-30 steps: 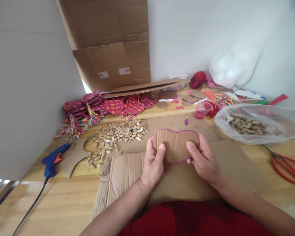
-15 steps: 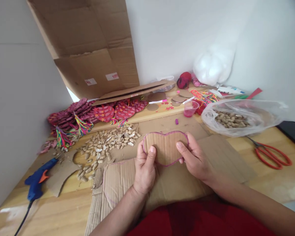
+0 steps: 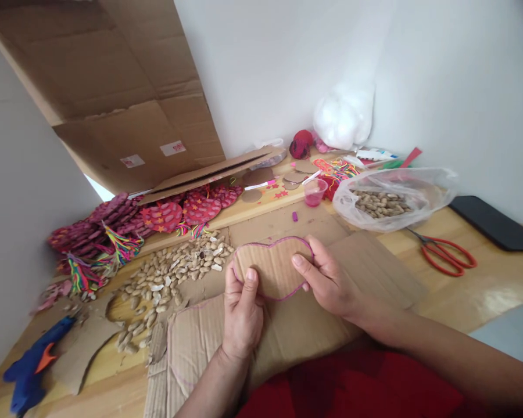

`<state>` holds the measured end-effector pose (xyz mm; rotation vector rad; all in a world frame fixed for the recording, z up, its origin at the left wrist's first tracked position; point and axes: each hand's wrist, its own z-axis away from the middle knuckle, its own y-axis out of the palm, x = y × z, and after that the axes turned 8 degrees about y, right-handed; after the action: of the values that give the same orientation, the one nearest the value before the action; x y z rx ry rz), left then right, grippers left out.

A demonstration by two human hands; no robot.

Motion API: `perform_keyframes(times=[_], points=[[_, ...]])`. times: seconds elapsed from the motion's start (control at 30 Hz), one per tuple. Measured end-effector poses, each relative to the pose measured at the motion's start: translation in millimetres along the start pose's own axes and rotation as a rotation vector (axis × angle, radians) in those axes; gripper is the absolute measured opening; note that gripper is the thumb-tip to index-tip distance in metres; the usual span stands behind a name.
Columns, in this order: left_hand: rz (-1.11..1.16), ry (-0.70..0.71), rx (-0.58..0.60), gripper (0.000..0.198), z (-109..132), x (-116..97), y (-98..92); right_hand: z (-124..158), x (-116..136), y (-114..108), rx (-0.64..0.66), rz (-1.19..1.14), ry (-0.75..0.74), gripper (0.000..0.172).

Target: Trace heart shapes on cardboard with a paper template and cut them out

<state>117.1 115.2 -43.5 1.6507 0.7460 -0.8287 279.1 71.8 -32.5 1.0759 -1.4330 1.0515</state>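
Observation:
Between my two hands is a cardboard heart (image 3: 274, 270) with a purple line along its edge. My left hand (image 3: 243, 307) pinches its left side, thumb on the face and fingers behind. On the other side my right hand (image 3: 326, 278) grips the right lobe in the same way. Below the heart lies a larger cardboard sheet (image 3: 196, 337) with a faint purple outline drawn on it. A small purple cap (image 3: 294, 216) rests on the cardboard beyond the heart.
Loose peanuts (image 3: 174, 278) spread to the left, near a blue glue gun (image 3: 35, 366). Decorated pink pieces with tassels (image 3: 113, 223) are piled behind. At right are a bag of peanuts (image 3: 387, 203), red-handled scissors (image 3: 448, 255), a black phone (image 3: 497, 223) and a pink-tinted cup (image 3: 315, 191).
The view has turned slightly to the right, so the scene shifts left and more of the phone shows. Both hands still hold the cardboard heart, now tilted a little differently.

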Motion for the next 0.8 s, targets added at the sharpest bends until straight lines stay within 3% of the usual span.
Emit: perform_keyframes(times=[0.33,0.8], points=[[0.060,0.000,0.013,0.032,0.7,2.1,-0.9,-0.8,-0.7,0.2,0.040,-0.074,0.057,0.027],[0.040,0.051,0.001,0.033,-1.2,5.4,-0.7,-4.6,1.8,3.1,-0.036,-0.069,0.070,0.033]])
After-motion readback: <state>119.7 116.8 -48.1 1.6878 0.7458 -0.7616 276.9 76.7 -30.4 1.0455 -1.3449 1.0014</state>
